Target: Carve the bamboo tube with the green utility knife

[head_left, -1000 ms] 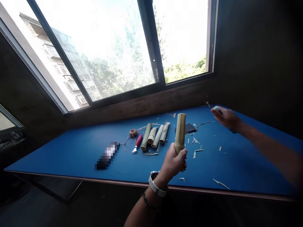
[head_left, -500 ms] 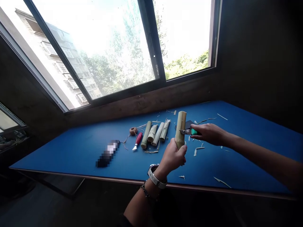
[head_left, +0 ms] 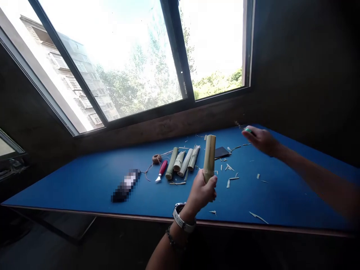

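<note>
My left hand [head_left: 201, 192] is wrapped round the lower end of a pale green bamboo piece [head_left: 209, 154], which stands nearly upright above the table. Its upper part has flat, shaved faces. Off to the right and higher up, my right hand [head_left: 263, 142] is closed on a green-handled utility knife [head_left: 248, 130]. The knife's blade end is blurred by motion and points up and left, apart from the bamboo. Below and between the hands, thin bamboo shavings [head_left: 229, 167] lie scattered beside a dark flat sheet [head_left: 222, 152].
On the blue table [head_left: 84, 180], left of the hands, several bamboo pieces [head_left: 184, 165] lie side by side. Near them are a red-handled knife [head_left: 162, 168], a twine roll [head_left: 156, 159] and a pixelated dark object [head_left: 126, 185]. A window [head_left: 135, 67] rises behind.
My right hand has lifted the utility knife off the bamboo, up and to the right. My left hand keeps its grip on the bamboo. The camera view has shifted slightly.
</note>
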Demonstrator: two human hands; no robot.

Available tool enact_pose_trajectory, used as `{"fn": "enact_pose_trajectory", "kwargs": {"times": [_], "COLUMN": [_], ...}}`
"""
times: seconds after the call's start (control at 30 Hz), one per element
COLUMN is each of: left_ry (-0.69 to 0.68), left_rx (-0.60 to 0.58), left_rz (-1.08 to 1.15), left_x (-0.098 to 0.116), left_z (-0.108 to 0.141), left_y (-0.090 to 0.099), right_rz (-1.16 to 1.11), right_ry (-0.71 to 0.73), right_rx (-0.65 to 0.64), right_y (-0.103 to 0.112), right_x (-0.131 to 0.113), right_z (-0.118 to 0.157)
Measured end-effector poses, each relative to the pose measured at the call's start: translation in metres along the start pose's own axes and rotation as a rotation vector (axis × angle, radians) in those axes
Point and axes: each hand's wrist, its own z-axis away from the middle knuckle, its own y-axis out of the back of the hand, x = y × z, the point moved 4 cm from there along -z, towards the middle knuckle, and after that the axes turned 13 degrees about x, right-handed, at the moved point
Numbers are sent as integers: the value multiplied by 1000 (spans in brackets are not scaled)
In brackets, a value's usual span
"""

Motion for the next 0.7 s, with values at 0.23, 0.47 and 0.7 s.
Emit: {"fn": "enact_pose_trajectory", "kwargs": {"times": [0.23, 0.47, 0.7], "left_ry": [-47, -123, -37], "left_rx": [-39, 61, 75], "left_rz": [-57, -209, -149], "left_x": [7, 1, 2], "left_z": [-1, 2, 0], "left_y": [3, 4, 7], "right_rz": [87, 205, 242], "right_ry": [307, 433, 425], "right_rx": [-321, -285, -289], "right_y": [-49, -58, -73], "right_x": [-75, -64, -69], "right_z": [61, 46, 34]}}
